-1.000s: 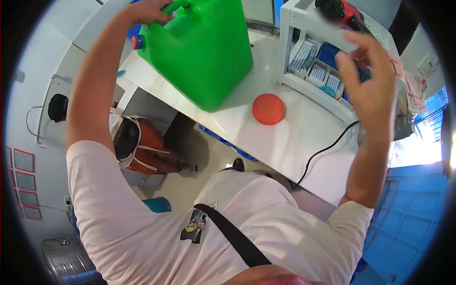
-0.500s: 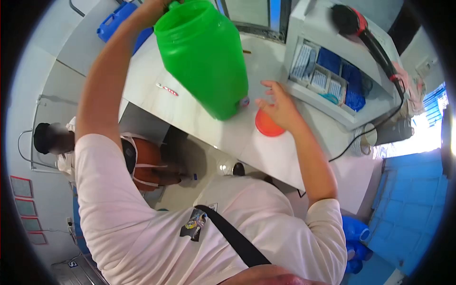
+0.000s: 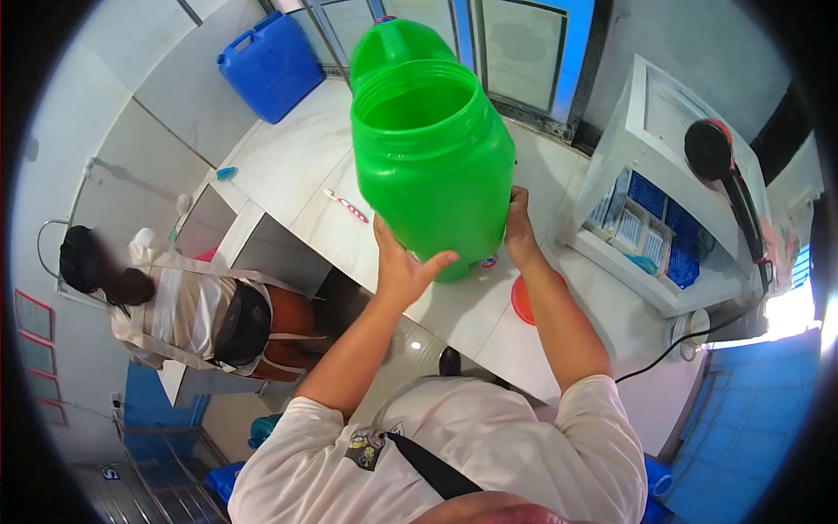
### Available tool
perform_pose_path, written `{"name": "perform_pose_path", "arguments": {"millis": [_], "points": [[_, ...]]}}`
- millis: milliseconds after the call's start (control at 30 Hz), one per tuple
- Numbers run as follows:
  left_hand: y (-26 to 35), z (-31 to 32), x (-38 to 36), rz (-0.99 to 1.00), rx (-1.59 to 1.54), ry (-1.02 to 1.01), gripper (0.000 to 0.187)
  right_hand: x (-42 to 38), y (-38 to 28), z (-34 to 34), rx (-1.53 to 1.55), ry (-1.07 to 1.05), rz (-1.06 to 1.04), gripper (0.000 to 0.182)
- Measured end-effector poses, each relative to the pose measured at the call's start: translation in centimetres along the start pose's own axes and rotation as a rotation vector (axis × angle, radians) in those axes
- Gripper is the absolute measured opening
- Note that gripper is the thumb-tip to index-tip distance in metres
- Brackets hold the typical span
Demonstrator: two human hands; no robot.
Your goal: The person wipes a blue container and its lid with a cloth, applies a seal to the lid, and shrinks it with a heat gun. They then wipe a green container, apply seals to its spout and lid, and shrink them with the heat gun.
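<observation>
A large green plastic jug (image 3: 436,183) with a wide, uncapped mouth stands between my two hands above the white counter, its mouth tilted toward me. My left hand (image 3: 406,266) presses on its lower left side, thumb stretched out and the other fingers partly hidden behind the jug. On the lower right side my right hand (image 3: 519,229) holds the jug with bent fingers. A red round lid (image 3: 527,301) lies on the counter, partly covered by my right forearm. Left of the jug lies a red and white toothbrush (image 3: 347,206).
A blue jerrycan (image 3: 271,68) stands at the back left of the counter (image 3: 305,144). To the right is a white cabinet (image 3: 602,253) with small packs and a black brush-like device (image 3: 711,153) on top. Another person (image 3: 205,306) is at the left.
My left hand has left the jug's top for its lower left side. My right hand has moved from above the red lid onto the jug. The view has shifted, and the jug's mouth faces me more.
</observation>
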State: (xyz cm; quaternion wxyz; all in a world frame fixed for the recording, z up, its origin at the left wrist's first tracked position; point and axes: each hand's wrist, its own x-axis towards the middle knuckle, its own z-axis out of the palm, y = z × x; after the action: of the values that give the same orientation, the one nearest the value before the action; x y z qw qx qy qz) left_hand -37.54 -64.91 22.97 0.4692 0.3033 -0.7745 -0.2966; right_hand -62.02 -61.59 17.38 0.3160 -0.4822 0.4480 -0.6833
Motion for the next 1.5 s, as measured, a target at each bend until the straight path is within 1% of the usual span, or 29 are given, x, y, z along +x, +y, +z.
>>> {"name": "perform_pose_path", "arguments": {"millis": [33, 67, 100, 167, 200, 267, 300, 367, 400, 467, 500, 567, 633, 700, 767, 833, 900, 967, 1033, 1067, 1100, 1133, 1167, 1267, 1300, 1367, 1400, 1467, 1500], "points": [[-1.0, -0.3, 0.7, 0.016, 0.209, -0.03, 0.13, 0.5, 0.4, 0.1, -0.034, -0.03, -0.021, 0.053], [-1.6, -0.8, 1.5, 0.016, 0.208, -0.021, 0.13, 0.9, 1.2, 0.0, -0.066, -0.057, -0.042, 0.053], [-2.1, -1.5, 2.3, 0.024, 0.118, -0.067, 0.12, 1.9, 2.0, -0.3, -0.068, -0.063, -0.043, 0.053], [-2.5, -2.2, 2.9, 0.032, 0.029, -0.116, 0.111, 4.9, 4.2, -1.2, 0.211, 0.064, 0.465, 0.051], [-2.5, -2.4, 3.1, 0.042, 0.031, -0.13, 0.111, 5.8, 5.0, -1.4, 0.212, 0.066, 0.461, 0.051], [-3.0, -2.7, 4.0, 0.062, 0.034, -0.149, 0.111, 7.7, 5.7, -1.5, 0.088, 0.333, 0.603, 0.048], [-3.6, -2.7, 4.3, 0.058, 0.001, -0.152, 0.11, 9.1, 6.0, -1.4, 0.091, 0.338, 0.6, 0.048], [-4.0, -2.7, 5.0, 0.052, -0.035, -0.156, 0.11, 11.2, 5.8, -1.1, 0.411, 0.582, 0.483, 0.039], [-4.3, -2.6, 5.4, 0.04, -0.068, -0.158, 0.11, 11.4, 5.6, -1.3, 0.411, 0.586, 0.481, 0.039], [-4.8, -2.4, 6.1, 0.027, -0.105, -0.164, 0.11, 11.7, 1.4, -1.2, 0.816, 0.254, 0.186, 0.03], [-5.1, -2.2, 6.3, 0.032, -0.117, -0.139, 0.109, 11.1, -0.5, -1.0, 0.812, 0.262, 0.187, 0.03], [-6.2, -1.7, 6.1, 0.035, -0.152, -0.138, 0.108, 7.9, -3.6, -0.7, 0.546, 0.207, 0.125, 0.026], [-8.2, -1.5, 4.8, -0.166, -0.117, -0.146, 0.101, 3.1, -4.7, -1.2, 0.308, 0.19, 0.135, 0.023], [-7.8, -0.6, 3.1, -0.295, -0.319, -0.146, 0.095, -4.0, -6.6, -2.1, 0.173, 0.138, 0.2, 0.019], [-9.1, 0.0, 0.7, -0.29, -0.219, -0.134, 0.092, -12.0, -9.1, -3.4, 0.105, -0.041, 0.195, 0.019], [-9.1, 0.6, -0.9, -0.314, -0.311, -0.169, 0.092, -20.6, -11.5, -4.1, 0.003, -0.075, 0.513, 0.02], [-7.6, 1.5, -3.0, -0.376, -0.328, -0.189, 0.089, -29.7, -12.1, -4.2, 0.136, 0.002, 0.748, 0.024], [-6.9, 2.4, -4.4, -0.381, -0.314, -0.209, 0.089, -39.4, -11.6, -3.2, 0.202, 0.419, 1.062, 0.029], [-7.8, 2.6, -5.4, -0.394, -0.275, -0.25, 0.087, -51.7, -9.7, -1.5, 0.176, 0.801, 1.252, 0.035], [-8.1, 2.7, -5.6, -0.457, -0.316, -0.288, 0.085, -59.8, -6.5, 0.3, 0.043, 1.058, 1.415, 0.043], [-7.8, 3.4, -6.1, -0.517, -0.36, -0.332, 0.083, -70.0, -2.3, 2.6, -0.554, 0.953, 1.711, 0.05], [-5.7, 4.1, -6.4, -0.457, -0.3, -0.393, 0.081, -74.6, -3.2, 5.8, -0.61, 0.813, 2.013, 0.05], [-2.8, 4.6, -6.7, -0.391, -0.246, -0.454, 0.08, -76.7, -4.1, 6.8, -0.576, 0.895, 2.015, 0.05], [3.2, 7.4, -8.3, -0.155, -0.358, -0.654, 0.073, -87.7, -5.0, 19.5, -0.488, 0.764, 1.756, 0.042], [4.8, 8.6, -9.4, -0.088, -0.375, -0.699, 0.071, -88.2, -4.3, 21.1, -0.486, 0.695, 1.669, 0.039], [8.0, 11.3, -12.3, -0.067, -0.379, -0.775, 0.066, -87.4, -1.5, 22.2, -0.513, 0.511, 1.498, 0.034], [9.3, 12.6, -13.8, -0.025, -0.382, -0.795, 0.065, -89.7, -3.3, 21.4, -0.53, 0.407, 1.411, 0.032], [12.1, 14.3, -16.6, -0.024, -0.416, -0.852, 0.064, -89.6, -3.7, 18.7, -0.867, 0.168, 1.331, 0.033], [13.6, 14.9, -17.9, -0.022, -0.429, -0.898, 0.063, -89.2, -2.9, 16.7, -0.649, 0.545, 1.561, 0.037]]}}
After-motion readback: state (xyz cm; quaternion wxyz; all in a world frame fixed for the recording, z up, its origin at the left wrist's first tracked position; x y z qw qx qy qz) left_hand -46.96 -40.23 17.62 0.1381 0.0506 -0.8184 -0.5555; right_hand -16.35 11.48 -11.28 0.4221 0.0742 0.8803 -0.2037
